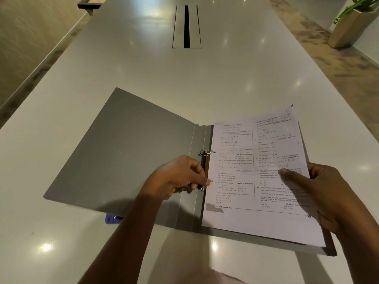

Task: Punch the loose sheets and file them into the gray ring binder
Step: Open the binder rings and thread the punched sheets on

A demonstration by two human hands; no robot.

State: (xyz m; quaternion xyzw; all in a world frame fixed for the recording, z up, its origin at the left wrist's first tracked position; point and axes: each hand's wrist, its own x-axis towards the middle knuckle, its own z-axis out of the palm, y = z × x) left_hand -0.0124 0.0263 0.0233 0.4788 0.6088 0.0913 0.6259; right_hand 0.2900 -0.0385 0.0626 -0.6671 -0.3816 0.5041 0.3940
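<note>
The gray ring binder lies open on the white table, its left cover flat. Its metal ring mechanism runs along the spine. Printed sheets lie over the binder's right half, their left edge at the rings. My left hand rests at the spine, fingers curled around the lower part of the ring mechanism and touching the sheets' left edge. My right hand grips the sheets at their right edge, thumb on top of the page.
A purple object, perhaps the hole punch, peeks out from under the binder's near left edge. A cable slot sits in the table's middle, farther away. A planter stands on the floor at the right.
</note>
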